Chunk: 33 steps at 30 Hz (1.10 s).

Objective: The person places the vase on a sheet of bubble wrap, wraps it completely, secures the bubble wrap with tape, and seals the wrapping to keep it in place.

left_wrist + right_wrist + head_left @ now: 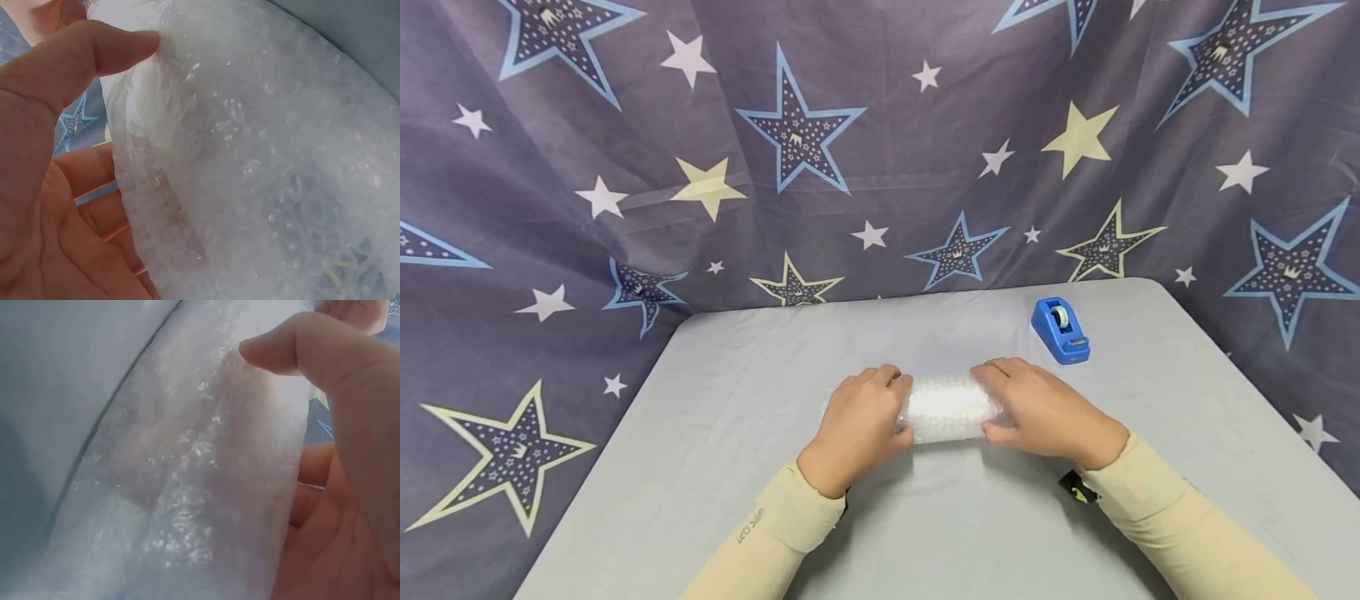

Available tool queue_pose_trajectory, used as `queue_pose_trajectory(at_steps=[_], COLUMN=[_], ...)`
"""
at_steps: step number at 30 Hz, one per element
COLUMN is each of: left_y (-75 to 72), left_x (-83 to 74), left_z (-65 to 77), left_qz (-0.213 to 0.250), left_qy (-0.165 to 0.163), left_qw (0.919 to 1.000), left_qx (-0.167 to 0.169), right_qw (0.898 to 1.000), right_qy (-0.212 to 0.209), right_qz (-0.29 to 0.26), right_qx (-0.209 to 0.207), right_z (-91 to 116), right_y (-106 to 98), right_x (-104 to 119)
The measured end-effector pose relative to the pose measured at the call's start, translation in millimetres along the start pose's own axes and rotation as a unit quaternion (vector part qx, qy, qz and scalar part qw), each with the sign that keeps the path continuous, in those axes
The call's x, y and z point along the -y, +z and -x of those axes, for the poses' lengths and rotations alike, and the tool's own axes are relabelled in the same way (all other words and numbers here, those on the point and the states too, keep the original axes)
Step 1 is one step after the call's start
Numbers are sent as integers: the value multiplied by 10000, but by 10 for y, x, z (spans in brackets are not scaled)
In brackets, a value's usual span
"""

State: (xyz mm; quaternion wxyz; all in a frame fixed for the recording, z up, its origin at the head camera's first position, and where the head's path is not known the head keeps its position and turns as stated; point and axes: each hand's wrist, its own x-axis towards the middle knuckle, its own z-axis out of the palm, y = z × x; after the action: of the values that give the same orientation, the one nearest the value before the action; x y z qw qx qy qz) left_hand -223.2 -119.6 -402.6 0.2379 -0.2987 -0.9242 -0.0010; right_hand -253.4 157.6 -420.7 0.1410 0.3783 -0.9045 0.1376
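A roll-shaped bundle of clear bubble wrap (950, 408) lies crosswise near the middle of the table, between both hands. My left hand (863, 421) grips its left end, thumb on the near side and fingers over the far side. At the other end my right hand (1045, 410) holds it the same way. The left wrist view shows the left thumb (125, 47) pressed on the bubble wrap (250, 137), with fingers behind it. In the right wrist view the right thumb (275, 350) presses the bubble wrap (181, 462). Whatever may be inside the bundle cannot be made out.
A blue tape dispenser (1062, 332) with a roll of tape stands at the back right of the table (760, 400), which has a pale grey cover. Behind and at the sides hangs a dark curtain (880, 150) with stars.
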Motion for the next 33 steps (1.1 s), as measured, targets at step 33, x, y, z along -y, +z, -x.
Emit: queue_pose_trajectory(at_steps=[33], left_y=[5], left_x=[35], left_z=[-37], left_qz=[181], left_qy=[-16], left_qw=[9988], left_qx=[-460], right_qw=[9998], right_qy=[-47], right_qz=[-131], right_qx=[-113], right_z=[2], right_y=[-102], right_x=[-137])
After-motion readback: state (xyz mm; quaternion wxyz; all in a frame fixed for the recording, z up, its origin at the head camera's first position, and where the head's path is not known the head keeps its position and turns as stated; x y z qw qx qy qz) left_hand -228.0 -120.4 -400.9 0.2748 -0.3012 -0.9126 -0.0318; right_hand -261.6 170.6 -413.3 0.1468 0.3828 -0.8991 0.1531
